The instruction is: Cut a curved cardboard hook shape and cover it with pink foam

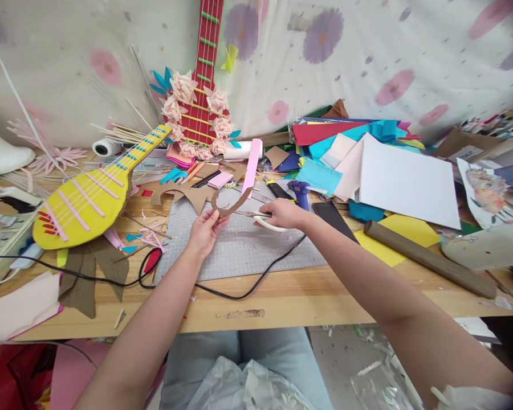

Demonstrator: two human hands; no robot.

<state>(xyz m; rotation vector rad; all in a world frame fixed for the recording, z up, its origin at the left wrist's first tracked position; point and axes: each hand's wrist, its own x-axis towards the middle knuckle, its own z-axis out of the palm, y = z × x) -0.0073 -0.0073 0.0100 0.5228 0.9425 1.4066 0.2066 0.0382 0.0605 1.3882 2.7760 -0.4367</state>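
Over a grey cutting mat point(239, 245), I see my right hand point(284, 214) clenched around the pale loops of a pair of scissors point(263, 219), blades pointing left toward a curved brown card strip point(231, 206) that my left hand point(205, 230) pinches at its lower end between thumb and fingers. The strip lies just left of the right hand and rises from the left hand, its long axis sweeping up and to the right in an arc toward a pink paper band point(253, 165) beyond it; the blade tips meet the strip near its low bend, though I cannot tell whether they are biting into it. The left hand is on the strip itself, the right a scissors' length away. Just past the right hand sit a blue glue gun point(301, 192) and a dark cutter, with a black cable point(256, 285) looping across the mat below both wrists. Farther left of the left hand lies a yellow card guitar point(85, 202) on brown card offcuts; beyond both hands a red card guitar point(200, 85) trimmed with paper flowers leans on a flowered cloth backdrop. Right of the right hand, white and coloured sheets are stacked beside a brown tube point(427, 259). All of it rests on a wooden table point(282, 302) strewn with scraps, in a crowded craft corner.
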